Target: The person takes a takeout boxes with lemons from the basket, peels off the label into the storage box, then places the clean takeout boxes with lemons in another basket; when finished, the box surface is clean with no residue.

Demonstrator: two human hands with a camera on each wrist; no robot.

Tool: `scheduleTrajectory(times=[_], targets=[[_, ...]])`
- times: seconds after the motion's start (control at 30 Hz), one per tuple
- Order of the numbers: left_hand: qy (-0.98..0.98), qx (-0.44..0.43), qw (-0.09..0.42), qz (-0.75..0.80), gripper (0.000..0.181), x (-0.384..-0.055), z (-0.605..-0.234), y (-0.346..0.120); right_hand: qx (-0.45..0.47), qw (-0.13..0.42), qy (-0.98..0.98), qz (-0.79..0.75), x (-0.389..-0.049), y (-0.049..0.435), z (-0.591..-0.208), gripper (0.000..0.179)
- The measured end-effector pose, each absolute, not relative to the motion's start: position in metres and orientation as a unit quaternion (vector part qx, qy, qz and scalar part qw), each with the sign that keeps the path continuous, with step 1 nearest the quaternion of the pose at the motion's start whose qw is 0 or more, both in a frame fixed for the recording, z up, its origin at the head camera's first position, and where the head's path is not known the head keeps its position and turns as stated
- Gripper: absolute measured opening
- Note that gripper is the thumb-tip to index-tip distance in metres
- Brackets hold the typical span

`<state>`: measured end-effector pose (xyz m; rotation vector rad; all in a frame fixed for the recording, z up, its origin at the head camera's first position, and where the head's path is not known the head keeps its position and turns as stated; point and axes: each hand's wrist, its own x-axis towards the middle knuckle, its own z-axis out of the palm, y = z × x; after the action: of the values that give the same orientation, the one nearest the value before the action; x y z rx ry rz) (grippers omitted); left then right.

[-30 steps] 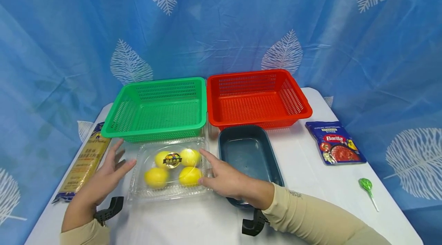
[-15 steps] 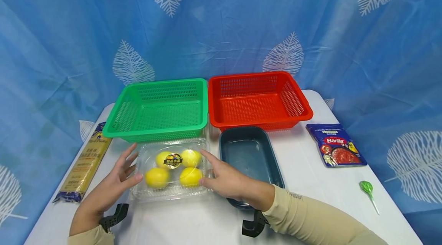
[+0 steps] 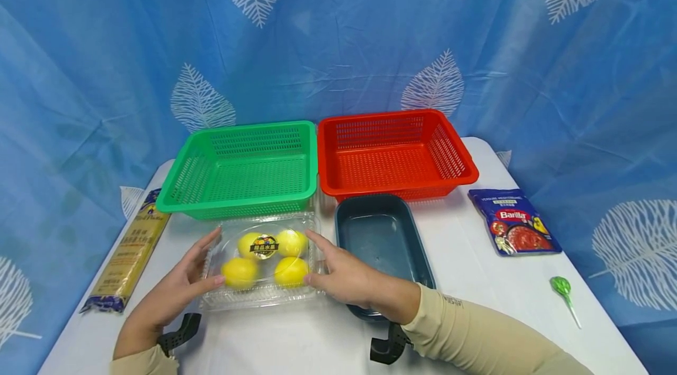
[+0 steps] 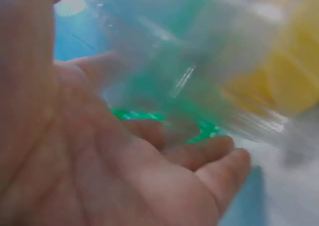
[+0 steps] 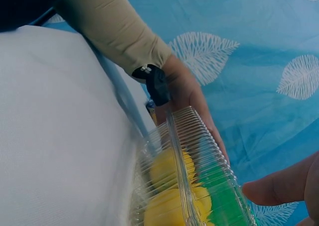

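A clear plastic clamshell box (image 3: pixel 259 302) lies on the white table, in front of the green basket. Through its lid I see several yellow lemons (image 3: pixel 240 273) and a dark round label (image 3: pixel 264 247). My left hand (image 3: pixel 180 284) is at the box's left edge, thumb by the front corner and fingers along the side; in the left wrist view its loosely bent fingers (image 4: pixel 214 153) lie beside and partly behind the blurred plastic. At the opposite edge, my right hand (image 3: pixel 344 275) spreads thumb and forefinger along the side. The right wrist view shows its thumb (image 5: pixel 274 186) beside the ribbed box wall.
Behind the box stand a green basket (image 3: pixel 238 208) and a red basket (image 3: pixel 396 191). A dark blue dish (image 3: pixel 378 240) sits under my right forearm. A gold pasta packet (image 3: pixel 127 260) lies far left; a Barilla pouch (image 3: pixel 513 222) and green lollipop (image 3: pixel 560 285) lie right.
My left hand has moved right, from beside the box up to its left edge. The right hand has stayed at the right edge, and the box has not visibly moved.
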<state>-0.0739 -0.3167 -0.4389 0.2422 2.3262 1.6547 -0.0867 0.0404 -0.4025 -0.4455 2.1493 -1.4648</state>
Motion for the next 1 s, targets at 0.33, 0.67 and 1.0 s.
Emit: scheduleTrajectory(times=[0.33, 0.67, 1.0], targets=[[0.804, 0.099, 0.12, 0.573, 0.096, -0.078, -0.451, -0.31, -0.161, 0.244, 0.794, -0.533, -0.087, 0.039, -0.403, 0.086], [0.81, 0.089, 0.083, 0.574, 0.092, -0.081, -0.461, -0.309, -0.153, 0.252, 0.784, -0.546, -0.086, 0.04, -0.401, 0.084], [0.802, 0.081, 0.062, 0.588, 0.09, -0.079, -0.463, -0.306, -0.166, 0.242, 0.786, -0.544, -0.089, 0.045, -0.397, 0.083]])
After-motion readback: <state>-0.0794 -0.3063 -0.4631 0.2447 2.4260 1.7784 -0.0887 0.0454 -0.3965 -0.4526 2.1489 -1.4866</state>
